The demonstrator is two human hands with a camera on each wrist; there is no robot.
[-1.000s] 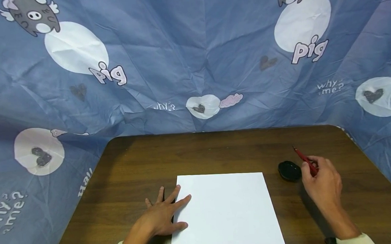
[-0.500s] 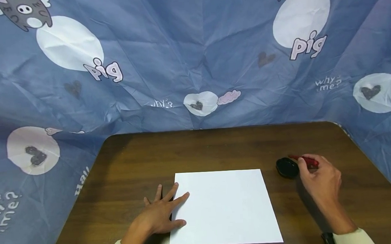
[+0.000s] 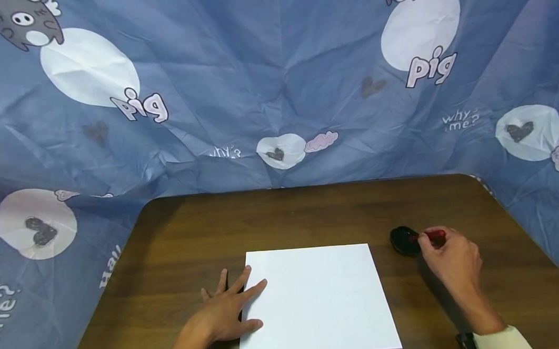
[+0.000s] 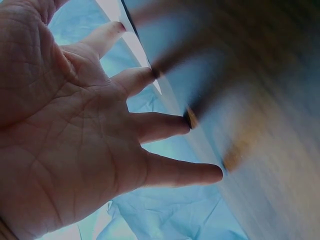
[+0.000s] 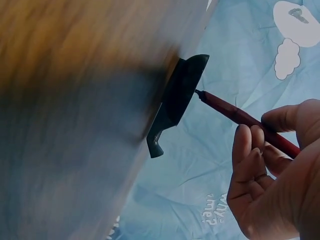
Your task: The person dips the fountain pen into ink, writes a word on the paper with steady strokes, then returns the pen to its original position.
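Observation:
My left hand (image 3: 222, 313) lies with spread fingers on the left edge of a white sheet of paper (image 3: 321, 299); part of the palm rests over the table. In the left wrist view, the straight fingers (image 4: 165, 169) touch the tabletop and the paper's edge. To the right of the sheet, my right hand (image 3: 456, 262) pinches a slim red ink brush (image 3: 435, 235) between thumb and fingers. Its dark tip is at a small black ink dish (image 3: 403, 242). In the right wrist view, the brush (image 5: 235, 114) slants down to the dish's rim (image 5: 197, 65).
The brown wooden table (image 3: 282, 219) has rounded far corners. Behind and beside it hangs a blue printed cloth (image 3: 228, 93) with pigs, hearts and lettering. A dark band (image 3: 466, 343) circles the right wrist.
The brush has swung from pointing up and away to pointing left, and its tip has come down to the black dish. The left hand stays on the paper. The head view shifts slightly.

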